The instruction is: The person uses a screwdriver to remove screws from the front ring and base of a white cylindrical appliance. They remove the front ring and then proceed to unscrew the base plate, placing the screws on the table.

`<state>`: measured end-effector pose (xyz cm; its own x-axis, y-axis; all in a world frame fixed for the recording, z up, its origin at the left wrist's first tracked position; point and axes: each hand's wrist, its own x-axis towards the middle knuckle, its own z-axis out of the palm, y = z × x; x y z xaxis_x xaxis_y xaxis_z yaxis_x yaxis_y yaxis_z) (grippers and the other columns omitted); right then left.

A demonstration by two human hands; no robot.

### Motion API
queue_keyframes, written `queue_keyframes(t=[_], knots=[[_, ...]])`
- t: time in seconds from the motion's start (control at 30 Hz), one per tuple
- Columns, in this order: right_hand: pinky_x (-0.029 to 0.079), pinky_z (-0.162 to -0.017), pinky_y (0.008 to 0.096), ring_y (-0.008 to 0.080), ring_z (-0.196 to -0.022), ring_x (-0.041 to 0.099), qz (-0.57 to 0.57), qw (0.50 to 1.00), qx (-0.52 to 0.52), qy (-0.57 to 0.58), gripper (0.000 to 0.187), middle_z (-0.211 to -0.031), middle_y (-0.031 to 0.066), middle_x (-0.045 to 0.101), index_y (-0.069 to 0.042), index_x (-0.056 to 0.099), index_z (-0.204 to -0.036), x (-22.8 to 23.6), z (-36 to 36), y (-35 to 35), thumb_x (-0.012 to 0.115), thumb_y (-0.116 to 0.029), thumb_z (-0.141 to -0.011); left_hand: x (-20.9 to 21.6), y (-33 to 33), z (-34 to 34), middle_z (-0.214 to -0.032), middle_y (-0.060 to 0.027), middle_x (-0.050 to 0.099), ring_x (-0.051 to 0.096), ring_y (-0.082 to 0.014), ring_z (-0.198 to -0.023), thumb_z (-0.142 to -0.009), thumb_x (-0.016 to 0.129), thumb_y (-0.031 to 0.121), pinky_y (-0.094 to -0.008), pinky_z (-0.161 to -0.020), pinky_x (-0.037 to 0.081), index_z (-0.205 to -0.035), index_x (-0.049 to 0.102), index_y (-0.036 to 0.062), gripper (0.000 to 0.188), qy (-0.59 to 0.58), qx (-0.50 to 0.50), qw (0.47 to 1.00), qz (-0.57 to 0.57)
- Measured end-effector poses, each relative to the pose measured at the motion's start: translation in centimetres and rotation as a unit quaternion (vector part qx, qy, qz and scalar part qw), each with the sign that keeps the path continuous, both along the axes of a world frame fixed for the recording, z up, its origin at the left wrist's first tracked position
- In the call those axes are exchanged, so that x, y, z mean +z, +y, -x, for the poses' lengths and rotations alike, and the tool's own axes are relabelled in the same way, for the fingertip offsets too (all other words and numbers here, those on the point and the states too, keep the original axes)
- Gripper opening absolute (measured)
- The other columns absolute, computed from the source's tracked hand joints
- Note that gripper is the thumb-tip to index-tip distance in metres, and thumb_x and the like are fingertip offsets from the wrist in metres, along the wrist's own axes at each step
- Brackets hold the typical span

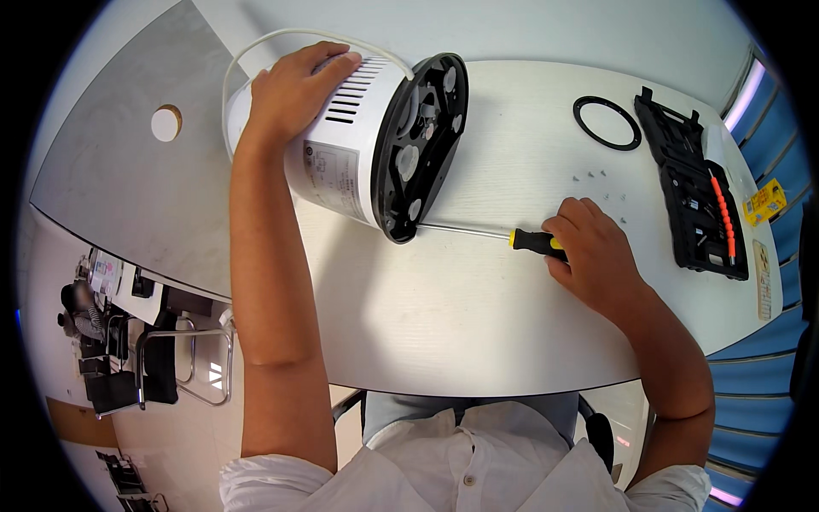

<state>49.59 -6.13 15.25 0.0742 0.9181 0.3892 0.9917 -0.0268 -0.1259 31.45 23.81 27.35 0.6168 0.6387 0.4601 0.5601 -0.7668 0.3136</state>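
A white, rounded appliance (328, 136) with vent slots and a grey label lies on its side at the table's upper middle. Its black underside (437, 136), with recesses and round pads, faces right. My left hand (299, 90) rests over the top of the body, fingers curved round it. In my right hand (593, 252) is a screwdriver (533, 241) with a black and yellow handle, held level. The shaft's tip meets the lower edge of the black base; the screw there, if any, is too small to see.
Several small screws (589, 175) lie right of the appliance, below a black ring (578, 111). An open black tool case (674, 179) holds bits and an orange flexible shaft (723, 213). Beside it is a yellow box (764, 202). A white cord (290, 32) loops behind the appliance.
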Motion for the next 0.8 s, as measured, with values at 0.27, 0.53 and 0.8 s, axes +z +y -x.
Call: queue_keyframes(t=[0.27, 0.53, 0.8], knots=[[0.048, -0.067, 0.0334, 0.0222, -0.075, 0.056, 0.103, 0.994, -0.039, 0.026, 0.027, -0.083, 0.0072, 0.055, -0.007, 0.055, -0.091, 0.3, 0.6, 0.1, 0.075, -0.012, -0.073, -0.2, 0.1, 0.0, -0.107, -0.0097, 0.071, 0.064, -0.0260, -0.103, -0.082, 0.049, 0.058, -0.0387, -0.105, 0.029, -0.117, 0.068, 0.0138, 0.059, -0.008, 0.000, 1.000, -0.003], [0.047, -0.068, 0.0353, 0.0234, -0.072, 0.057, 0.091, 0.994, -0.039, 0.036, 0.024, -0.079, 0.0075, 0.056, -0.006, 0.058, -0.092, 0.1, 0.3, 0.1, 0.070, -0.023, -0.080, -0.1, -0.3, 0.2, -0.108, -0.0098, 0.070, 0.062, -0.0267, -0.106, -0.082, 0.050, 0.058, -0.0433, -0.106, 0.024, -0.118, 0.067, 0.0135, 0.060, 0.003, 0.011, 1.000, 0.000], [0.047, -0.071, 0.0351, 0.0224, -0.087, 0.054, 0.062, 0.997, -0.027, 0.028, 0.032, -0.093, 0.0076, 0.051, -0.005, 0.059, -0.091, -0.2, 0.5, 0.0, 0.080, -0.015, -0.069, -0.1, -0.3, 0.2, -0.113, -0.0100, 0.069, 0.060, -0.0268, -0.110, -0.082, 0.049, 0.058, -0.0443, -0.107, 0.023, -0.119, 0.067, 0.0124, 0.061, 0.004, 0.007, 1.000, -0.011]])
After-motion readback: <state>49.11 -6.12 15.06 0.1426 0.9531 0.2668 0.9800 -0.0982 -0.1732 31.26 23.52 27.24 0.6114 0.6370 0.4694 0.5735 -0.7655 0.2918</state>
